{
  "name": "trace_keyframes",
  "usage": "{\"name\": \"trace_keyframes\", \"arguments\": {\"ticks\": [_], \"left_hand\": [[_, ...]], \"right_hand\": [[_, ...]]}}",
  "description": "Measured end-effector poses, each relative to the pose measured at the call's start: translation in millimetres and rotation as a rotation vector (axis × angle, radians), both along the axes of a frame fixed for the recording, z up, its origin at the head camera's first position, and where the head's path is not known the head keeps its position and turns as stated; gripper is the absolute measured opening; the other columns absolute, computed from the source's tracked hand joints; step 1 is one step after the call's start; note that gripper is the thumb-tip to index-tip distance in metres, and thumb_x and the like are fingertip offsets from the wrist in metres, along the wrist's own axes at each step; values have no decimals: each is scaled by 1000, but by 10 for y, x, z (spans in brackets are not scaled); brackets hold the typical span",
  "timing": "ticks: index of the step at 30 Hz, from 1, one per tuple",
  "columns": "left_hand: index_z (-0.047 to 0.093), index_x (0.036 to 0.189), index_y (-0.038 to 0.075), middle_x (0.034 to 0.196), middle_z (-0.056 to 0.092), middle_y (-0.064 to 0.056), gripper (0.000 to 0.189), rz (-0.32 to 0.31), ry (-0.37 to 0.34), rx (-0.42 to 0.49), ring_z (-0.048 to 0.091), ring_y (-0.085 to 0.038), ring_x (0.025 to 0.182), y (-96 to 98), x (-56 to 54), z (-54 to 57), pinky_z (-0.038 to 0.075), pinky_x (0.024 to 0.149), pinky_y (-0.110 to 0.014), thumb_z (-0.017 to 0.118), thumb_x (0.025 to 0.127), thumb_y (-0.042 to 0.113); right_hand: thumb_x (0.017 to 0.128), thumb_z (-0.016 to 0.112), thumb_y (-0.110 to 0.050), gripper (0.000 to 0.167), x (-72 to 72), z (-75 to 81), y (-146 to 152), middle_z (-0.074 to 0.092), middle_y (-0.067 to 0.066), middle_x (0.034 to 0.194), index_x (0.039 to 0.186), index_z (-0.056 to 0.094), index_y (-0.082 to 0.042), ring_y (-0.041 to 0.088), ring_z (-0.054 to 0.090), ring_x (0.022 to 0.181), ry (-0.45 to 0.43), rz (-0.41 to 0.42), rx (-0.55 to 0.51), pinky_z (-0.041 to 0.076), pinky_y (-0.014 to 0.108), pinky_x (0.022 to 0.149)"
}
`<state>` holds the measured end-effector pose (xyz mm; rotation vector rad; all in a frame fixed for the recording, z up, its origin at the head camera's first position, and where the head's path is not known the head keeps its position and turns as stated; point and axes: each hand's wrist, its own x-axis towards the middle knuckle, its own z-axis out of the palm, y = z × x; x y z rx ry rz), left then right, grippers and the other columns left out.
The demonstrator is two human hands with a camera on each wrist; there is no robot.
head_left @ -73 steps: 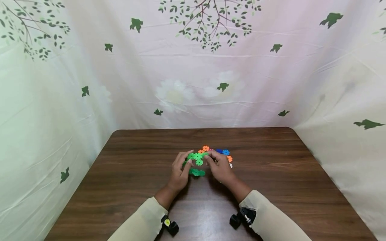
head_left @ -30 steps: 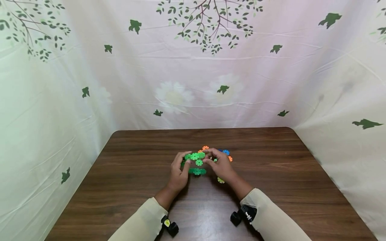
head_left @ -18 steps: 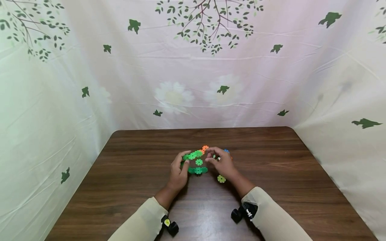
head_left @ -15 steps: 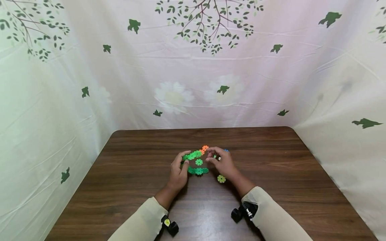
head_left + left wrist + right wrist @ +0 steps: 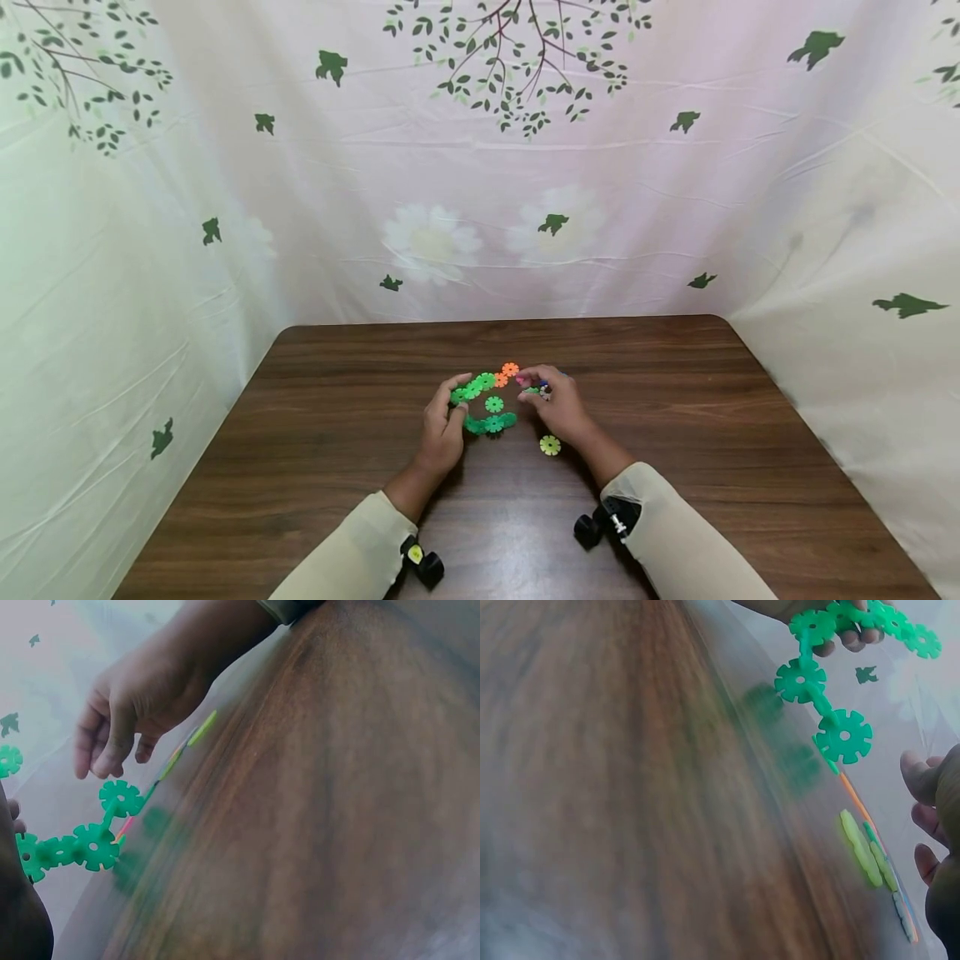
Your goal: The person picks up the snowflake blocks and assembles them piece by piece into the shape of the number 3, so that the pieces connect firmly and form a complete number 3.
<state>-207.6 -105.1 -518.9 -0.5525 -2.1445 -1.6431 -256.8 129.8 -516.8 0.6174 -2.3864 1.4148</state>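
My left hand (image 5: pixel 442 429) holds a curved chain of green flower-shaped interlocking discs (image 5: pixel 474 390) above the table, thumb on the near side. In the right wrist view the chain (image 5: pixel 94 846) shows notched discs joined edge to edge at angles. Its two ends point to the right in the head view. My right hand (image 5: pixel 561 410) hovers just right of the chain, apart from it, fingers loosely bent. The left wrist view shows nothing between that hand's fingers (image 5: pixel 120 742). A single green disc (image 5: pixel 494 404) lies on the table between the chain's two ends.
Orange discs (image 5: pixel 510 368) lie behind the chain on the brown table (image 5: pixel 337 467). A yellow-green disc (image 5: pixel 550 445) lies near my right wrist. Other coloured discs (image 5: pixel 544 392) are partly hidden by my right hand. A printed curtain (image 5: pixel 480 292) stands behind the table.
My right hand has come off the chain and drawn slightly right. In my left hand the chain has turned, its far end shifting left and uncovering the orange discs.
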Motion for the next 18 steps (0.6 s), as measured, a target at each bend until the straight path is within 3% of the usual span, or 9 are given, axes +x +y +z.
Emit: {"name": "trace_keyframes", "arguments": {"ticks": [5, 10, 13, 18], "left_hand": [[57, 151, 1, 148, 65, -21, 49, -4, -24, 0, 59, -23, 118, -7, 8, 8, 45, 105, -23, 44, 105, -10], [56, 152, -1, 149, 64, -24, 51, -24, -27, 1, 59, -29, 117, -14, 16, 16, 44, 103, -24, 42, 104, -12], [55, 152, -5, 150, 61, -29, 52, -46, -24, 4, 59, -32, 120, -22, 20, 16, 44, 103, -23, 43, 102, -13], [54, 152, -6, 152, 59, -32, 49, -67, -3, 2, 59, -33, 140, -33, 26, 3, 46, 116, -25, 53, 103, -8]], "right_hand": [[91, 84, 3, 32, -10, -26, 30, 72, 13, 106, 123, 76, 1, 30, 67, 102, -25, -15, 41, 51, 30, 80], [90, 86, 3, 34, -8, -40, 47, 73, 16, 107, 122, 77, 2, 32, 64, 107, -15, -27, 70, 54, 50, 92], [88, 87, 0, 34, -7, -41, 54, 75, 18, 111, 120, 77, 2, 36, 62, 114, -15, -59, 92, 44, 65, 106], [91, 89, -8, 31, 1, -35, 64, 72, 18, 125, 118, 78, 0, 41, 55, 130, -105, -125, 149, 28, 73, 111]]}}
